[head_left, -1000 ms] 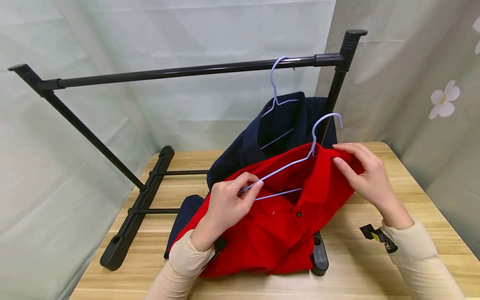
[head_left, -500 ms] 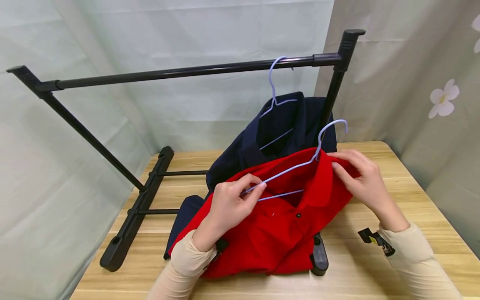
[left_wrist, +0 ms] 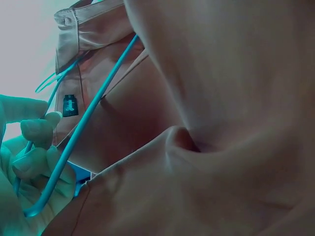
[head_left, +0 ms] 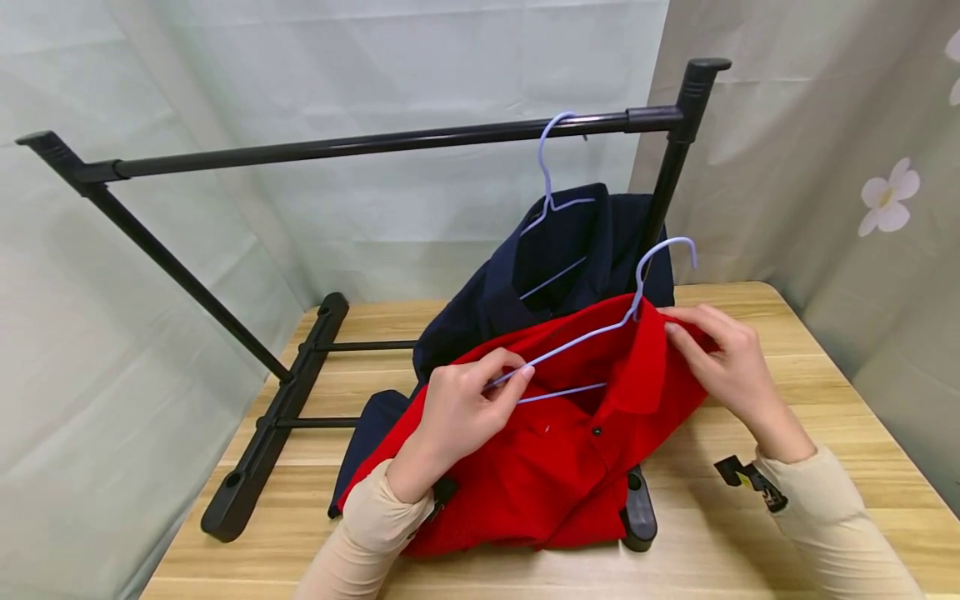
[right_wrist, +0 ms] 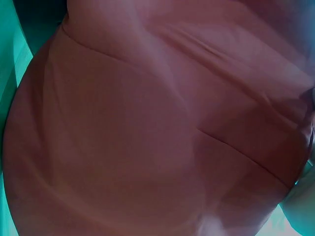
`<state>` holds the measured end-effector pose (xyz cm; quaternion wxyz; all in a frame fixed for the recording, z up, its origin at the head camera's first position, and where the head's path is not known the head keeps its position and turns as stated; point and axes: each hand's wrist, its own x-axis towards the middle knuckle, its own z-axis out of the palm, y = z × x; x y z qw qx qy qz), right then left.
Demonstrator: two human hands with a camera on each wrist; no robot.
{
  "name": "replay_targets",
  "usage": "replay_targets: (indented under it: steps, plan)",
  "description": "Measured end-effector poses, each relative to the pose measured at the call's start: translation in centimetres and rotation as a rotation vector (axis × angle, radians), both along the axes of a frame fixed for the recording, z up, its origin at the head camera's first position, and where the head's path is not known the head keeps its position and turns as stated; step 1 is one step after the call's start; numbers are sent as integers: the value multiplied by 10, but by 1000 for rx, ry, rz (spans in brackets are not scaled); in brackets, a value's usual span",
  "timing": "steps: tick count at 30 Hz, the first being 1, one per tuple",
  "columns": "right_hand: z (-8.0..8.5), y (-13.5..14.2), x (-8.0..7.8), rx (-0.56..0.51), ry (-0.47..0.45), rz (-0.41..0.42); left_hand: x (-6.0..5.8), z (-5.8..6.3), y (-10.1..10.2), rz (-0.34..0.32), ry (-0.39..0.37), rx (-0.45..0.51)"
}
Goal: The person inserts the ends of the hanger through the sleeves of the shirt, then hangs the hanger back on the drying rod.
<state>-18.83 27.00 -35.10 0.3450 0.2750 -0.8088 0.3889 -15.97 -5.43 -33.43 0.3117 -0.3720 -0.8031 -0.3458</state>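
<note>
A red collared shirt (head_left: 555, 492) is spread low in front of a navy shirt, with a pale purple hanger (head_left: 585, 337) partly inside its neck opening. My left hand (head_left: 465, 408) pinches the hanger's left arm between thumb and fingers; the left wrist view shows the hanger's wire (left_wrist: 93, 105) running past the curled fingers (left_wrist: 37, 130). At the right shoulder, beside the collar, my right hand (head_left: 723, 358) pinches the red cloth. The hook stands free above the collar, pointing right. Cloth of the shirt (right_wrist: 123, 123) fills most of the right wrist view.
A black garment rack (head_left: 375, 143) stands on the wooden table (head_left: 787, 367). From the right end of its bar hangs the navy shirt (head_left: 480, 292) on another purple hanger (head_left: 545, 162). The rack's right foot (head_left: 639, 512) shows beside the red shirt. Curtains (head_left: 450, 50) surround the table.
The hanger's hook has shifted slightly right and down, and the red collar has dropped a little. Both hands keep their pinch, the right one moving slightly left. Little differs over the last half second.
</note>
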Motion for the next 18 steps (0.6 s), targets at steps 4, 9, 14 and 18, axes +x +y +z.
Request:
replay_targets:
  steps: [4,9,14,18]
  plan:
    - [1,-1,1,3,-8,-9,1,1,0,11,17,-15]
    - [1,0,-1,-2,11,2,1,3,-1,30,28,-52]
    - [0,2,-3,-8,3,3,4,11,-4,48,47,-77]
    - [-1,2,-4,-16,-3,-9,7,20,-8,39,52,-46]
